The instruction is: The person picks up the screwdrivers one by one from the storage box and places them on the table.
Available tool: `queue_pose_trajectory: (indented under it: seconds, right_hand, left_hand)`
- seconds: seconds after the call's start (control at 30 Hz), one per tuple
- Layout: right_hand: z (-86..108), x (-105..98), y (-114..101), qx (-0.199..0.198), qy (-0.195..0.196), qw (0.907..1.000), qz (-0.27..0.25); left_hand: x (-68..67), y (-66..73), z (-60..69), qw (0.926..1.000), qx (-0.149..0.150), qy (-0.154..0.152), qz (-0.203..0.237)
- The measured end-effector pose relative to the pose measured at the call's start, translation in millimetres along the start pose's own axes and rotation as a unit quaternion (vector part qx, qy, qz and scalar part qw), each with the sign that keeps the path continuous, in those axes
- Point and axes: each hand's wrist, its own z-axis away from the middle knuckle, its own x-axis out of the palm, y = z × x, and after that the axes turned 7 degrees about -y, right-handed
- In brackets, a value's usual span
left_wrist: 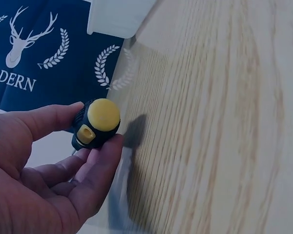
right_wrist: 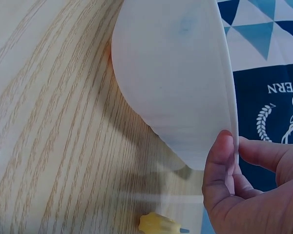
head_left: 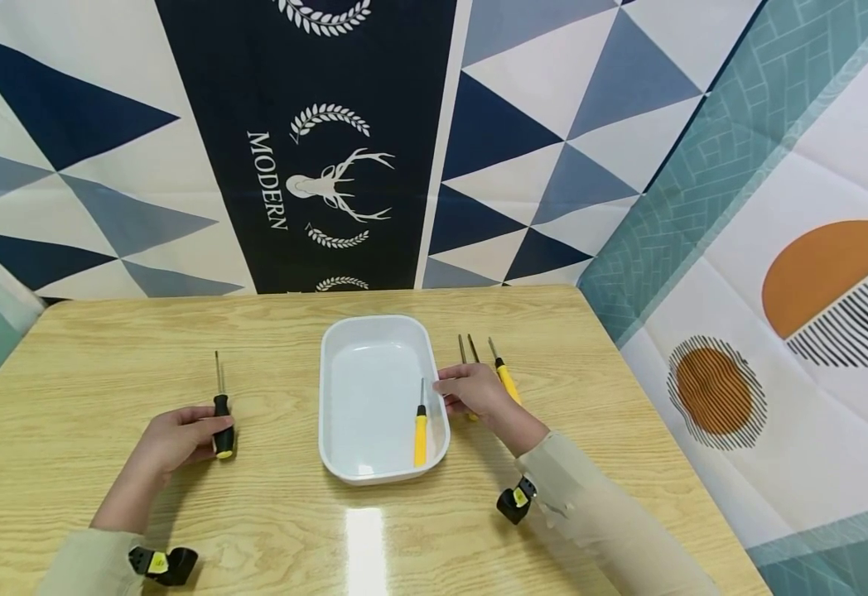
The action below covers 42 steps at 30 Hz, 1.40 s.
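Note:
My left hand (head_left: 176,439) grips a screwdriver (head_left: 222,414) by its black handle, the blade pointing away from me; in the left wrist view the handle's yellow end cap (left_wrist: 104,115) faces the camera. My right hand (head_left: 479,391) pinches the right rim of a white plastic tray (head_left: 363,389). The right wrist view shows thumb and fingers on either side of that rim, with the tray's outer wall (right_wrist: 171,73) beside them. Inside the tray, at its right, lies a screwdriver (head_left: 421,439) with a yellow handle and black collar.
Right of the tray lie three more screwdrivers. One shows a yellow handle (head_left: 508,384); my right hand partly covers the other two, whose shafts (head_left: 462,348) stick out beyond it. The wooden table (head_left: 270,530) ends at patterned cloth hangings (head_left: 344,207) behind and right.

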Motion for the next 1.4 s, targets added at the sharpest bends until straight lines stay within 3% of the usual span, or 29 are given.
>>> queue_pose_trajectory:
  seconds: [0.67, 0.97, 1.4]
  right_hand:
    - [-0.9, 0.1, 1.7, -0.001, -0.003, 0.9999, -0.010]
    - [-2.5, 0.1, 2.4, -0.008, -0.005, 0.9999, -0.005]
    - [-2.6, 1.2, 2.9, -0.006, 0.001, 1.0000, -0.003]
  left_hand:
    - [-2.8, -1.7, -2.4, 0.9986, -0.017, 0.009, -0.050]
    - [-0.4, -1.2, -3.4, 0.9933, -0.015, 0.039, -0.108]
    - [2.4, 0.0, -2.5, 0.9898, -0.014, 0.056, -0.130]
